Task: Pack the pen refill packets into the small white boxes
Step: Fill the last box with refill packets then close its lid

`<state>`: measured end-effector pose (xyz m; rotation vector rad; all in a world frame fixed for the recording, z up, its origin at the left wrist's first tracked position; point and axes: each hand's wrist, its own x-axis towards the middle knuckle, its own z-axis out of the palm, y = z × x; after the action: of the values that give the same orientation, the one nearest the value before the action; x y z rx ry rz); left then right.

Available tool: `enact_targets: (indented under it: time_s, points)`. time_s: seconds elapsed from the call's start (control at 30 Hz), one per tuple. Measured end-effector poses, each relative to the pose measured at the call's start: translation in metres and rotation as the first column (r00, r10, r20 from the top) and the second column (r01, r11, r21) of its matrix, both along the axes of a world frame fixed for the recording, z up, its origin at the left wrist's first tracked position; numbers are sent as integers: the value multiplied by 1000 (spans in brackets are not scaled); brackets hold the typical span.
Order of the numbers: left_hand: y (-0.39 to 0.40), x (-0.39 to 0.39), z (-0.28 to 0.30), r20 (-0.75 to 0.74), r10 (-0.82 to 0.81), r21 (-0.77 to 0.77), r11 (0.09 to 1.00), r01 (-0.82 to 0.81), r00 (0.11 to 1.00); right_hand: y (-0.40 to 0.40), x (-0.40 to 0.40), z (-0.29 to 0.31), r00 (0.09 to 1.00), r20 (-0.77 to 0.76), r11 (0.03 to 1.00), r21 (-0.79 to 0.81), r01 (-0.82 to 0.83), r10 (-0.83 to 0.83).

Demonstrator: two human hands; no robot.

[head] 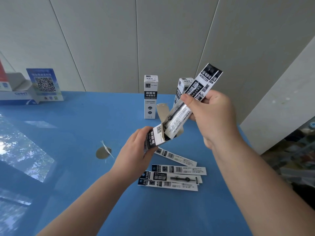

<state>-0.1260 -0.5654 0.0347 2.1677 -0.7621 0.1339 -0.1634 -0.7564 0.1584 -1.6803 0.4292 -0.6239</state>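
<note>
- This looks like a shop counter or a small stockroom bench, most likely a stationery or hardware seller's.
- At ten o'clock a blue QR-code sign (44, 84) stands upright on the blue tabletop (119, 210), the sort used for mobile payment.
- Beside it, at nine o'clock, sits a white and blue branded carton (16, 96).
- At twelve o'clock retail-printed white boxes (150, 97) stand against a plain grey panelled wall (110, 40).
- At three o'clock, blurred stock fills a glass display case (293, 150).
</note>
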Motion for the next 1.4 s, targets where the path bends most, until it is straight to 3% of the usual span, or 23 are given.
enact_targets:
  time_s: [0.3, 0.53, 0.73, 0.87, 0.97, 1.1, 1.27, 1.4]
  points:
    - [-2, 3, -1, -29, 18, -14, 1000, -19, 999, 22, -6, -16, 993, 55, 993, -47, 110, -107]
    - [3, 8, -1, -67, 28, -75, 997, -33, 997, 28, -22, -29, 987, -125, 975, -186, -124, 101]
    - [3, 8, 2, -75, 37, -88, 995, -43, 996, 24, -23, -18, 988, -116, 940, -316, -132, 99]
    - [2, 9, 3, -80, 23, -89, 996, -30, 996, 33, -16, -20, 955, -275, 907, -367, -207, 106]
    - [3, 9, 3, -81, 20, -86, 996, -27, 997, 34, -16, -15, 974, -195, 943, -285, -170, 116]
    - [3, 11, 0, -90, 25, -65, 997, -31, 996, 32, -14, -12, 989, -138, 923, -372, -95, 46]
    - [2, 11, -1, -93, 20, -61, 998, -25, 995, 35, -14, -20, 920, -365, 883, -372, -287, 145]
    - [3, 11, -1, -85, 23, -57, 998, -28, 996, 27, -17, -11, 970, -165, 893, -386, -231, 180]
